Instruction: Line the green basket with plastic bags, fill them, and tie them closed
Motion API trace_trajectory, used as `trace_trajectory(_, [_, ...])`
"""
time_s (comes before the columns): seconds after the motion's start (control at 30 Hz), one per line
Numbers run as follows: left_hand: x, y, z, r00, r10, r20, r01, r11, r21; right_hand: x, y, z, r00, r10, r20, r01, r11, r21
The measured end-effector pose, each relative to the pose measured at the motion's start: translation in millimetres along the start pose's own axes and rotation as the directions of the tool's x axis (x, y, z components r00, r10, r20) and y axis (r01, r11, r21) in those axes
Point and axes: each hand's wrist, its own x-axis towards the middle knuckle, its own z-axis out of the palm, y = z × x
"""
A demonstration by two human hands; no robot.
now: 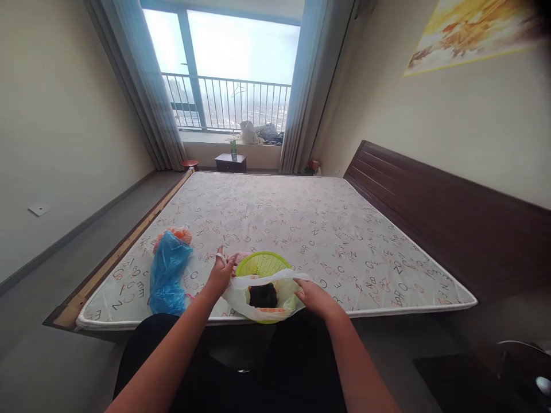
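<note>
Across a bare mattress [327, 229], a white plastic bag [235, 298] with something dark inside wraps a green basket [262, 264] near the edge. The right hand [316, 299] has its fingers closed on the bag's rim; the left hand's [221, 274] grip is unclear. A blue plastic bag [167, 275] lies just beside.

A white mattress printed with scattered letters [275, 212] lies on a wooden bed frame [124, 246], against a dark brown slatted headboard [447, 218]. Beyond it, a green bottle [233, 150] stands on a low dark wooden cabinet [231, 163], before a metal balcony railing [224, 103] between long grey-blue curtains [142, 80]. A yellow painting [469, 34] hangs on the right wall.
</note>
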Motion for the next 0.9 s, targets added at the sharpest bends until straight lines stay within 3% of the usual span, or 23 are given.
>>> trace_trajectory(0.1, [4.3,-6.0,-3.3,0.999,0.011,-0.049,-0.014,0.997,-0.071,-2.8,-10.0,-9.2,0.990,-0.126,-0.066,0.125,0.992,-0.014])
trace_trajectory(0.17, [3.9,-3.8,-4.2,0.997,0.047,-0.069,-0.054,0.991,-0.118,-3.0,-10.1,-8.9,0.940,-0.157,-0.302,0.146,0.988,-0.058])
trace_trajectory(0.23, [0.9,2.5,-3.1,0.995,0.077,-0.056,-0.085,0.985,-0.153,-2.4,-3.2,-4.2,0.866,-0.056,-0.497,0.019,0.997,-0.078])
trace_trajectory(0.27, [-1.5,6.3,-1.7,0.995,0.089,-0.048,-0.096,0.981,-0.167,-2.4,2.1,-0.9,0.859,0.051,-0.510,-0.082,0.996,-0.040])
trace_trajectory(0.33, [-7.6,12.8,2.2,0.993,0.103,-0.057,-0.112,0.979,-0.173,-4.1,13.8,5.5,0.896,0.299,-0.327,-0.282,0.954,0.100])
trace_trajectory(0.4, [-14.1,15.6,7.4,0.991,0.105,-0.077,-0.116,0.982,-0.152,-8.2,22.5,8.6,0.907,0.418,-0.055,-0.395,0.889,0.230])
trace_trajectory(0.47, [-19.3,14.2,13.2,0.994,0.091,-0.057,-0.098,0.987,-0.127,-13.0,24.1,6.0,0.920,0.391,0.042,-0.381,0.858,0.344])
trace_trajectory(0.53, [-22.5,10.9,19.5,0.998,0.067,0.009,-0.066,0.994,-0.091,-16.2,16.9,-2.3,0.948,0.319,0.016,-0.293,0.851,0.436])
trace_trajectory(0.63, [-26.1,9.9,31.1,0.984,0.098,0.148,-0.125,0.975,0.182,-14.0,-8.2,-17.2,0.984,0.176,0.000,-0.158,0.884,0.439])
trace_trajectory(0.7, [-30.4,13.4,41.1,0.927,0.142,0.346,-0.298,0.841,0.452,-7.8,-29.7,-20.8,0.997,0.072,0.004,-0.069,0.942,0.327])
trace_trajectory(0.8, [-39.7,20.3,58.5,0.762,0.049,0.646,-0.558,0.554,0.617,5.0,-58.4,-10.0,0.989,-0.119,0.085,0.105,0.982,0.160])
trace_trajectory(0.83, [-42.5,21.8,63.8,0.721,0.007,0.693,-0.605,0.496,0.623,9.3,-65.0,-3.3,0.976,-0.186,0.109,0.171,0.976,0.133])
trace_trajectory(0.9, [-46.2,23.5,71.5,0.685,-0.040,0.727,-0.642,0.438,0.629,16.1,-71.9,10.6,0.950,-0.290,0.112,0.281,0.955,0.089])
